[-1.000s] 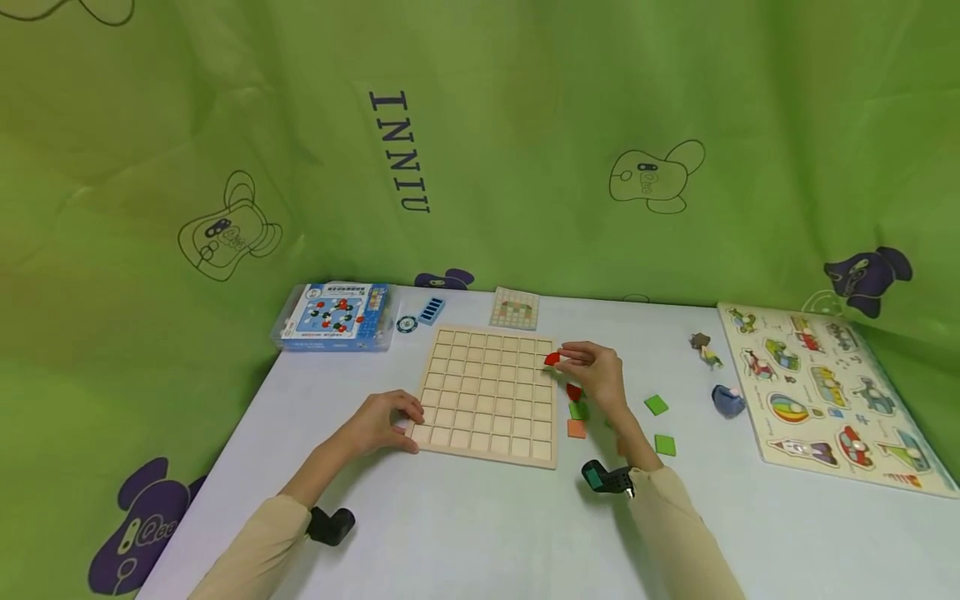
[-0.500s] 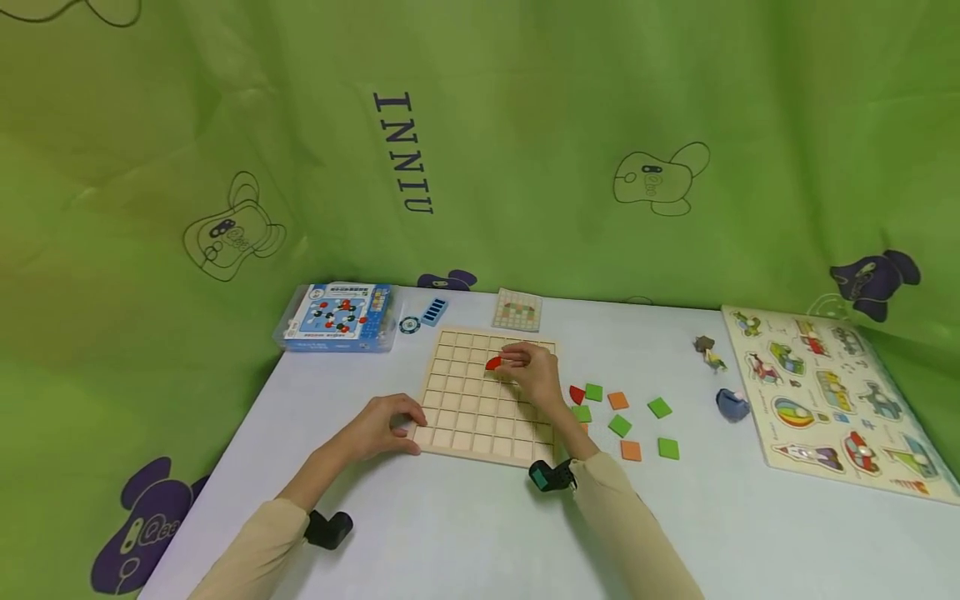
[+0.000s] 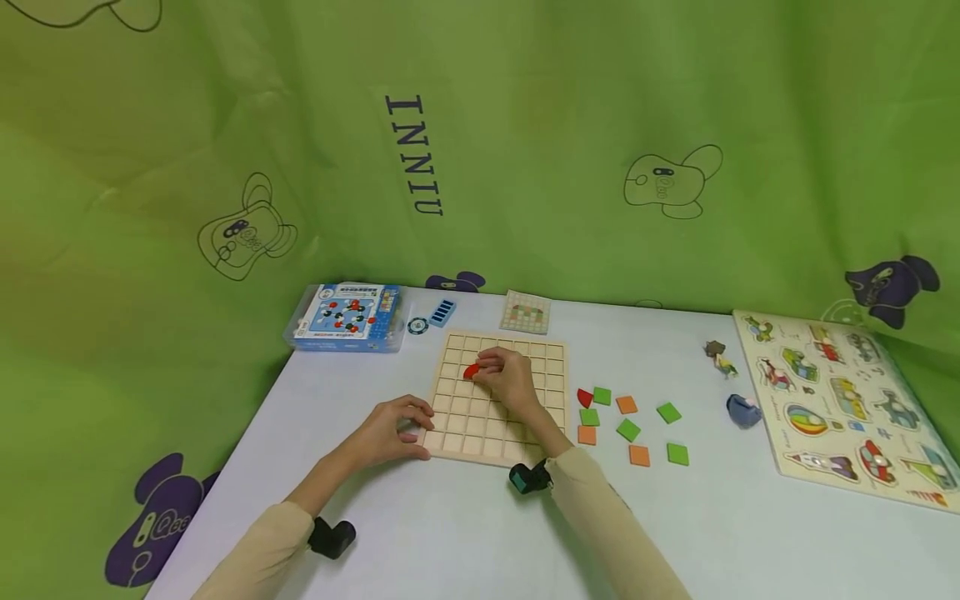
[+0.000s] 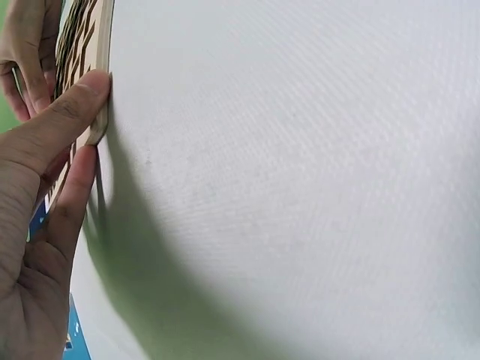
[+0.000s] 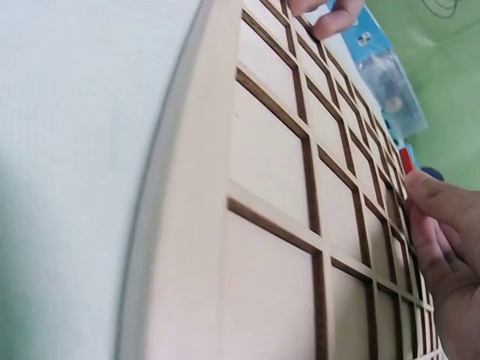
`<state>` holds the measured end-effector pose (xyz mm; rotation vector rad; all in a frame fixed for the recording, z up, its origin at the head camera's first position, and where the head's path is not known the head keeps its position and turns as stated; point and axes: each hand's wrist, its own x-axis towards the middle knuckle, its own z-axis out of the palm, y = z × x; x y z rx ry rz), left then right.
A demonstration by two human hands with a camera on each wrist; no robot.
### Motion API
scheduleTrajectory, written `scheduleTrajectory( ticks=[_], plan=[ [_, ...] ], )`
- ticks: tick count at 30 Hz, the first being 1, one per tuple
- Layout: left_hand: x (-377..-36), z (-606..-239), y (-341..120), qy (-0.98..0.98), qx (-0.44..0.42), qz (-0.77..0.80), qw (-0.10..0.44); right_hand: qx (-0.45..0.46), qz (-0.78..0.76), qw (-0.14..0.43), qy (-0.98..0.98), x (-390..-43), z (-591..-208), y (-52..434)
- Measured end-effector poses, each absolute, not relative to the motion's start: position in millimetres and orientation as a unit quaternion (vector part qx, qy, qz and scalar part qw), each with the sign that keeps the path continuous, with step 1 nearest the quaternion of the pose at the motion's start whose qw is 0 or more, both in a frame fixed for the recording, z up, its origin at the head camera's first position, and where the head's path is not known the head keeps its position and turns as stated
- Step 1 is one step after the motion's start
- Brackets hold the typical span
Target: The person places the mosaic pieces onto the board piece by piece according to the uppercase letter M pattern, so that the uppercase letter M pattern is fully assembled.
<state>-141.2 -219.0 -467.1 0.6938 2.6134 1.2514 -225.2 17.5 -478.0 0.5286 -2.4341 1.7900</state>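
Observation:
A square wooden grid board point(image 3: 460, 423) lies on the white table. My left hand point(image 3: 388, 431) grips its near left corner; in the left wrist view the thumb and a finger point(image 4: 76, 196) sit at the corner's edge. Over the board's upper left part, my right hand point(image 3: 512, 385) pinches a red fan-shaped tile point(image 3: 470, 372) between thumb and fingers. The right wrist view shows only a sliver of that tile point(image 5: 406, 160) above the thumb. A second red tile point(image 3: 585, 398) lies off the board's right side.
Several green tiles point(image 3: 602, 396) and orange tiles point(image 3: 627, 404) lie right of the board. Behind it is a pattern card point(image 3: 526, 312). A boxed set point(image 3: 347, 319) stands back left. At right are a small figure point(image 3: 722, 360), a blue object point(image 3: 743, 411) and a picture puzzle point(image 3: 825, 375).
My right hand has carried the red tile leftward from beyond the board's right edge to its upper left part. The left hand has stayed at the corner.

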Motion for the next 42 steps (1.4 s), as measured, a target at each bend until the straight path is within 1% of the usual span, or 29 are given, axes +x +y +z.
scheduleTrajectory(
  ticks=[8,17,20,27,34,37,42],
  plan=[
    [-141,-467,-218,0.872,0.215,0.431,0.087,0.199,0.565,0.056,-0.799,-224,-483,12],
    [-142,-468,-217,0.868,0.208,0.441,0.097,0.178,0.555,0.066,-0.81,-225,-483,8],
    [-141,-466,-216,0.868,0.206,0.441,0.099,0.175,0.557,0.065,-0.809,-225,-482,7],
    [-140,-465,-216,0.868,0.201,0.443,0.099,0.174,0.56,0.04,-0.809,-225,-479,7],
    [-139,-466,-218,0.869,0.199,0.443,0.099,0.19,0.566,0.053,-0.8,-229,-478,5],
    [-140,-467,-218,0.869,0.199,0.442,0.096,0.208,0.571,0.039,-0.793,-230,-479,1],
    [-140,-468,-219,0.873,0.204,0.434,0.092,0.209,0.565,0.028,-0.797,-231,-482,-1]
  ],
)
